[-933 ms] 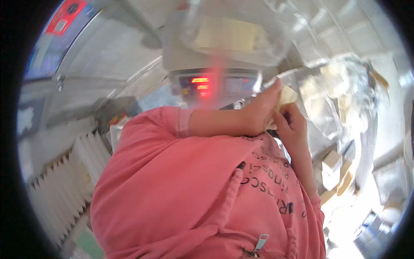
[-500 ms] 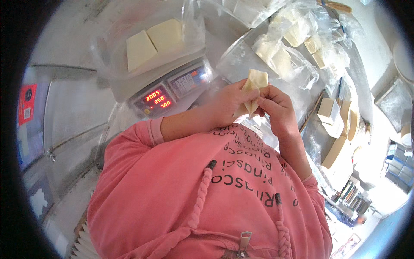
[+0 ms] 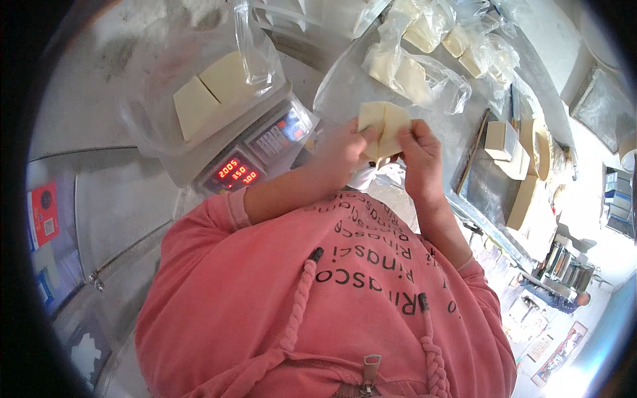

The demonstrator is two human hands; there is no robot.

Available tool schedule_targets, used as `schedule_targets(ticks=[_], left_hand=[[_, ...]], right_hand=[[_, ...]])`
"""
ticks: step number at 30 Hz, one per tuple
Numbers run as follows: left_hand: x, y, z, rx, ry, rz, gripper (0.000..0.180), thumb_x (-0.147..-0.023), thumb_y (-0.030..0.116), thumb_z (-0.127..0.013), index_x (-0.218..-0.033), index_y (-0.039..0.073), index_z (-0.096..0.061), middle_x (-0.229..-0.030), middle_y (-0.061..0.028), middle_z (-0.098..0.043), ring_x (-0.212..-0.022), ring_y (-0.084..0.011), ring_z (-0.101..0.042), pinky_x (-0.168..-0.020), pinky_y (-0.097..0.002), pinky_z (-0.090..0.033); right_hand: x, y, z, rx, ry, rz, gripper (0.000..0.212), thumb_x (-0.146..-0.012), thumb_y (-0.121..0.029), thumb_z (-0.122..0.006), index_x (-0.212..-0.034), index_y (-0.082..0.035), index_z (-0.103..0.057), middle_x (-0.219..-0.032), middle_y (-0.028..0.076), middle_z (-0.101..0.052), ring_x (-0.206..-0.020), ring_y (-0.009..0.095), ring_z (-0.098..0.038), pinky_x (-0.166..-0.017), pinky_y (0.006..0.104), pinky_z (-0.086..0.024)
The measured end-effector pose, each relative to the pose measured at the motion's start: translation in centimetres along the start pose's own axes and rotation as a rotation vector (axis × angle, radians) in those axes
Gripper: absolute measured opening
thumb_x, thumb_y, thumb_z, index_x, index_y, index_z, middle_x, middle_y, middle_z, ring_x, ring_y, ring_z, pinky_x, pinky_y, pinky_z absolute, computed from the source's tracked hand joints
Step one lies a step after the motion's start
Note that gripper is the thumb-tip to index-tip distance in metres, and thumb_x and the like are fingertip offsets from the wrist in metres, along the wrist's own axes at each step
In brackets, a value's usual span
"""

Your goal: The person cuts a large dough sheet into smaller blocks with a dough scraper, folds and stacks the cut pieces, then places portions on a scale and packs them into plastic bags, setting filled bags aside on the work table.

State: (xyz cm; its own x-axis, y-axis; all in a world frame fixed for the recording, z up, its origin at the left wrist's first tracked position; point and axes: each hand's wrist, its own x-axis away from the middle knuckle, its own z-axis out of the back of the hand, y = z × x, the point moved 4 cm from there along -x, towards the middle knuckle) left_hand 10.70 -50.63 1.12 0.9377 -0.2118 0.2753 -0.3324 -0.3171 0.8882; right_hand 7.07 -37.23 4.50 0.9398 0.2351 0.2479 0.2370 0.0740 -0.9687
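Note:
In front of my chest, soft pale yellow sheets (image 3: 391, 119) that look like dough are held up between my hands, with a crease or gap down their middle. My left hand (image 3: 346, 151) grips the left edge, its thumb over the front and its back blurred by motion. The right edge is pinched by my right hand (image 3: 421, 147), thumb in front and other fingers partly hidden behind. Left of my hands, a digital scale (image 3: 269, 136) with a lit red display bears an open clear plastic bag (image 3: 262, 60). Inside the bag lie two cream-coloured blocks (image 3: 211, 93) side by side.
Clear bags (image 3: 398, 69) of similar cream pieces lie on the metal table (image 3: 338, 89) beyond my hands. Several cream blocks (image 3: 501, 140) and a thin stick (image 3: 472, 149) lie to the right. Far right, a person (image 3: 564, 302) is partly visible. A metal-edged panel (image 3: 126, 219) stands at left.
The pale sheets, folded narrow and pointed before, are now spread wider and flatter. My hands have moved apart to opposite edges. The whole view has shifted slightly.

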Motion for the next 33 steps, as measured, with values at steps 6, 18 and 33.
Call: schedule_targets(ticks=[6, 18, 33], left_hand=[[-0.9, -0.2, 3.6, -0.156, 0.123, -0.244, 0.036, -0.093, 0.02, -0.043, -0.124, 0.001, -0.04, -0.115, -0.0123, -0.053, -0.105, -0.0232, -0.054, -0.091, -0.0359, -0.045], [-4.5, 0.2, -1.9, 0.799, -0.088, 0.143, 0.045, -0.096, 0.034, -0.03, -0.129, 0.005, -0.038, -0.124, -0.0106, -0.048, -0.111, -0.022, -0.05, -0.094, -0.0356, -0.04], [-8.8, 0.3, -5.2, 0.315, 0.098, 0.144, 0.033, -0.094, 0.02, -0.043, -0.123, 0.005, -0.043, -0.11, -0.0072, -0.056, -0.097, -0.0156, -0.057, -0.083, -0.0288, -0.047]], right_hand=[[0.2, -2.7, 5.0, -0.304, 0.366, 0.229, 0.008, -0.091, -0.007, -0.047, -0.085, -0.006, -0.052, -0.082, 0.002, -0.057, -0.066, 0.005, -0.05, -0.055, 0.0197, -0.04], [-2.8, -5.2, 1.9, 0.4, 0.036, 0.033, 0.016, -0.087, -0.012, -0.053, -0.096, 0.0, -0.057, -0.075, 0.006, -0.06, -0.068, 0.007, -0.051, -0.061, 0.0247, -0.044], [-7.2, 0.5, 6.5, -0.2, -0.12, -0.367, 0.036, -0.09, -0.026, -0.052, -0.114, 0.001, -0.05, -0.095, 0.006, -0.058, -0.083, 0.011, -0.054, -0.068, 0.026, -0.045]])
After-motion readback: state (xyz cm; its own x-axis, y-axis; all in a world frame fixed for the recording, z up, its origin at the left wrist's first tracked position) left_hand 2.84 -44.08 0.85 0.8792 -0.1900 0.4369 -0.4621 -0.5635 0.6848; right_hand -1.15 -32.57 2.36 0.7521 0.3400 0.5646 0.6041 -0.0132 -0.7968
